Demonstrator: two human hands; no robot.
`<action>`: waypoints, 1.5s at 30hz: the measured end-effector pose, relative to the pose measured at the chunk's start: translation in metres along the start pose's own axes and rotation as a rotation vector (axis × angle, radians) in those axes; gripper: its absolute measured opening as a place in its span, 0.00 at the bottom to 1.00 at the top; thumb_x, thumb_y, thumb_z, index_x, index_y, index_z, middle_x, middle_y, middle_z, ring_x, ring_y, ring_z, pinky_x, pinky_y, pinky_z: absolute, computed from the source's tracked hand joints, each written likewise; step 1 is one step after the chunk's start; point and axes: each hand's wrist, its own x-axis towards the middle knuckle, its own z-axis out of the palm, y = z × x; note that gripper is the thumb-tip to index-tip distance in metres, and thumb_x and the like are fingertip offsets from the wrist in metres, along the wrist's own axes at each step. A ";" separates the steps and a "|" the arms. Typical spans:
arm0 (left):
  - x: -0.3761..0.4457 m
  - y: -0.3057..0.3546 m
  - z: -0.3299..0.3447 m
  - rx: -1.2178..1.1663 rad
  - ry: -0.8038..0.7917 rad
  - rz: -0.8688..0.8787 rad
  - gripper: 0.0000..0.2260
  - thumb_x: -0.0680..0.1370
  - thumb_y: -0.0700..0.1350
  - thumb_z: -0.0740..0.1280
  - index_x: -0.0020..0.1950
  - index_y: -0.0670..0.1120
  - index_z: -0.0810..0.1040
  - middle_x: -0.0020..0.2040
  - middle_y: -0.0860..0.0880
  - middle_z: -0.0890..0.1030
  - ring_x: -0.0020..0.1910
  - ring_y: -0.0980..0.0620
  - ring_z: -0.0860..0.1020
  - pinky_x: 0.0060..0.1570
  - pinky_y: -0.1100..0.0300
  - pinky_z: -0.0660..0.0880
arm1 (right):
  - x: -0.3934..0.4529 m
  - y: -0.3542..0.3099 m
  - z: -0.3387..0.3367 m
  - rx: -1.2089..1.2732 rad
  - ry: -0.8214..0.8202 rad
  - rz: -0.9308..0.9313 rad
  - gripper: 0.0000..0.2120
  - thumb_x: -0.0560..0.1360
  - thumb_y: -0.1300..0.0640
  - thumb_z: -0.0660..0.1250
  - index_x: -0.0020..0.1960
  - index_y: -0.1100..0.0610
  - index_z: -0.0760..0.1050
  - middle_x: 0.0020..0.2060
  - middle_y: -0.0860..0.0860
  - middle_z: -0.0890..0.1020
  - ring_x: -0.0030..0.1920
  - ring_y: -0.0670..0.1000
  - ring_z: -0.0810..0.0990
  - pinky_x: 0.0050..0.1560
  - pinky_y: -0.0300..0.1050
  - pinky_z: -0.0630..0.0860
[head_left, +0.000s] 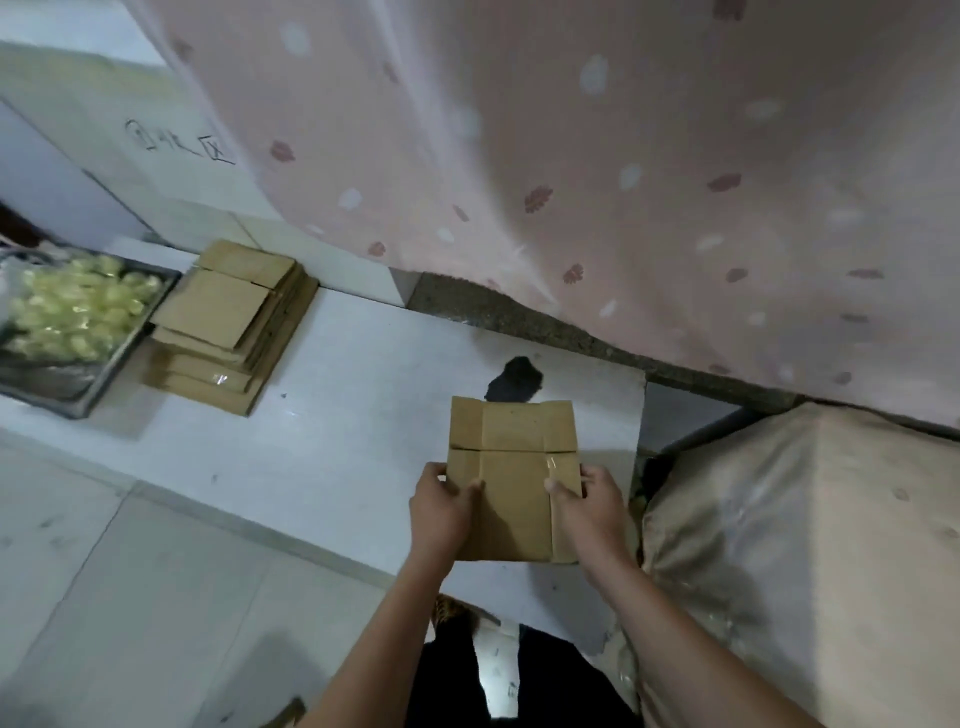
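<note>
Just above the white table (332, 415), the left hand (441, 512) and right hand (589, 512) pinch the near side edges of a flattened cardboard box (514, 483), thumbs on top. Farther off to the left lies a stack of flat cartons (228, 322) touching a metal tray (104, 364), with a pink curtain (571, 156) hanging behind.

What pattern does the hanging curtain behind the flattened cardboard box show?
The curtain is pale pink with scattered white and dusky-pink leaf shapes, seen in the head view.
</note>
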 end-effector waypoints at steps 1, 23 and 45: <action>-0.006 0.000 -0.006 -0.029 0.045 -0.008 0.16 0.78 0.49 0.72 0.62 0.48 0.72 0.55 0.49 0.79 0.50 0.49 0.77 0.49 0.56 0.74 | -0.002 -0.007 0.004 -0.012 -0.031 -0.033 0.13 0.75 0.54 0.73 0.56 0.51 0.73 0.48 0.45 0.79 0.48 0.46 0.78 0.42 0.39 0.72; -0.001 -0.046 -0.253 -0.382 0.545 0.046 0.12 0.77 0.48 0.71 0.58 0.49 0.74 0.48 0.54 0.80 0.46 0.55 0.79 0.46 0.55 0.76 | -0.129 -0.146 0.220 -0.159 -0.234 -0.590 0.10 0.80 0.51 0.66 0.60 0.49 0.68 0.54 0.47 0.76 0.51 0.50 0.76 0.45 0.39 0.73; 0.103 -0.080 -0.469 -0.416 0.469 0.095 0.14 0.78 0.47 0.72 0.62 0.48 0.75 0.49 0.54 0.79 0.50 0.51 0.78 0.51 0.55 0.75 | -0.193 -0.232 0.429 -0.089 -0.089 -0.571 0.05 0.84 0.55 0.59 0.56 0.53 0.72 0.46 0.49 0.80 0.42 0.41 0.76 0.36 0.32 0.68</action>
